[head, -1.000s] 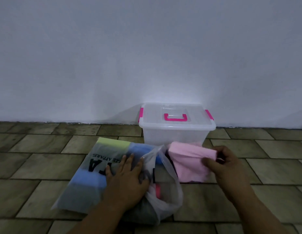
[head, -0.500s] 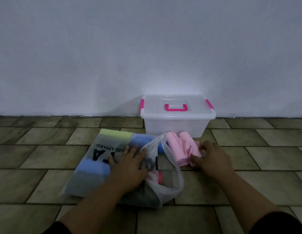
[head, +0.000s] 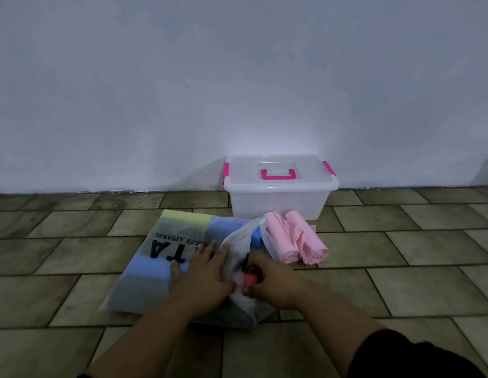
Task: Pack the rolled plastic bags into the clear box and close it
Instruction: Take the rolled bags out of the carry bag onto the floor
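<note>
A clear box with a pink handle and pink side clips stands against the wall, its lid on. Two pink rolled plastic bags lie on the floor just in front of it. A thin white carrier bag lies open on a large frosted printed bag. My left hand rests flat on the frosted bag, pressing the carrier bag's edge. My right hand reaches into the carrier bag, its fingers closed around a pink roll that is partly hidden.
The floor is grey-green tile that meets a plain pale wall behind the box. Bare tiles lie to the right and left of the bags.
My right hand let go of the pink rolls in front of the box and moved left into the carrier bag, closing on another pink roll. The left hand stayed put.
</note>
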### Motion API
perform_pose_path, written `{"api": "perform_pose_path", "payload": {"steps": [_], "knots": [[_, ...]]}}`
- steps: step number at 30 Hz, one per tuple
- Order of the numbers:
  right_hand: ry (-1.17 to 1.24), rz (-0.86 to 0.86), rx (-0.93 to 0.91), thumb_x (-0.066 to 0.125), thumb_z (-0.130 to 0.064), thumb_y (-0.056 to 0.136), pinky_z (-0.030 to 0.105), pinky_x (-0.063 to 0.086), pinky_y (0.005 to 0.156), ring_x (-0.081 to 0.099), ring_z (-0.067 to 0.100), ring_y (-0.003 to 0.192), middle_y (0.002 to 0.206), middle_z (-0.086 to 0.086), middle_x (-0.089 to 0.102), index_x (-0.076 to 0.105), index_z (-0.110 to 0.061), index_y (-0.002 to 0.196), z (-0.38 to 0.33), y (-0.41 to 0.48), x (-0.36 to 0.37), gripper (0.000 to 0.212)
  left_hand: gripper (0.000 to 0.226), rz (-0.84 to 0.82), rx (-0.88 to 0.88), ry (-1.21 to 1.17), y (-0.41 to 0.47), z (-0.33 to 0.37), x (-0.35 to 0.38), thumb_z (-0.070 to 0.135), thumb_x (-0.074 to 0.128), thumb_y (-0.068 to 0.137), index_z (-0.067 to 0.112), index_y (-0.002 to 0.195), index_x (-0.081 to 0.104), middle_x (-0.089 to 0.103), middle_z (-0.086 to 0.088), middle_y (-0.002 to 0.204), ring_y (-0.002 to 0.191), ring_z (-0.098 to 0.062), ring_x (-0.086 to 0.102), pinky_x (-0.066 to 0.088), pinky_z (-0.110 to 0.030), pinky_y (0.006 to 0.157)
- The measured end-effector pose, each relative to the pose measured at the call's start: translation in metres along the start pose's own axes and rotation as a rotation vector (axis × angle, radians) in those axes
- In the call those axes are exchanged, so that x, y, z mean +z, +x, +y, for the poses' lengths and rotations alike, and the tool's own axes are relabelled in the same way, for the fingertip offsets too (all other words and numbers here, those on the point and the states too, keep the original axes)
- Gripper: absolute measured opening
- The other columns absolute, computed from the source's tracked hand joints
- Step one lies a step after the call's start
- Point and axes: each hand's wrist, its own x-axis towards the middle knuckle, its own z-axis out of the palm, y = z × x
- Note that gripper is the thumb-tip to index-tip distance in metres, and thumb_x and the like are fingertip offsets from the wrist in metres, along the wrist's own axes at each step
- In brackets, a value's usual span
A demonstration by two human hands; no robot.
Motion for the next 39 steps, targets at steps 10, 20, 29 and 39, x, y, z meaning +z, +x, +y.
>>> {"api": "perform_pose_path", "payload": {"steps": [10, 20, 29, 39], "knots": [[0.418, 0.318, 0.037, 0.063, 0.003, 0.078, 0.022, 0.054, 0.062, 0.068, 0.02, 0.078, 0.096, 0.006, 0.067, 0.067, -0.023, 0.094, 0.045, -0.054, -0.045, 0.031, 0.076, 0.038, 0.0, 0.09, 0.002, -0.001, 0.01, 0.057, 0.038, 0.092, 0.039, 0.149, -0.009, -0.012, 0.006, 0.16, 0.147, -0.017, -0.011, -0.005, -0.062, 0.113], [0.556, 0.961, 0.31, 0.061, 0.001, 0.079, 0.041, 0.056, 0.064, 0.063, 0.023, 0.07, 0.094, 0.013, 0.065, 0.059, -0.017, 0.1, 0.098, -0.022, -0.078, 0.028, 0.074, 0.039, 0.004, 0.121, 0.001, 0.0, 0.013, 0.056, 0.035, 0.093, 0.041, 0.148, -0.012, -0.016, 0.009, 0.159, 0.147, -0.018, -0.013, -0.007, -0.06, 0.112], [-0.056, 0.803, 0.229, 0.07, -0.023, 0.079, 0.033, 0.047, 0.084, 0.054, 0.019, 0.098, 0.117, 0.005, 0.054, 0.061, -0.02, 0.113, 0.081, -0.011, -0.056, 0.035, 0.092, 0.108, -0.044, 0.008, 0.013, 0.017, 0.003, 0.072, 0.039, 0.083, 0.04, 0.146, -0.02, -0.02, 0.006, 0.159, 0.148, -0.02, -0.01, -0.006, -0.063, 0.111], [-0.322, 0.18, -0.136, 0.056, -0.024, 0.086, 0.026, 0.048, 0.092, 0.058, 0.013, 0.103, 0.118, -0.002, 0.062, 0.061, -0.021, 0.118, 0.011, 0.013, -0.017, 0.032, 0.091, -0.083, 0.03, 0.103, 0.094, 0.022, -0.046, 0.048, 0.057, 0.081, 0.032, 0.152, 0.001, 0.022, 0.004, 0.158, 0.146, -0.02, 0.017, -0.01, -0.068, 0.109]]}}
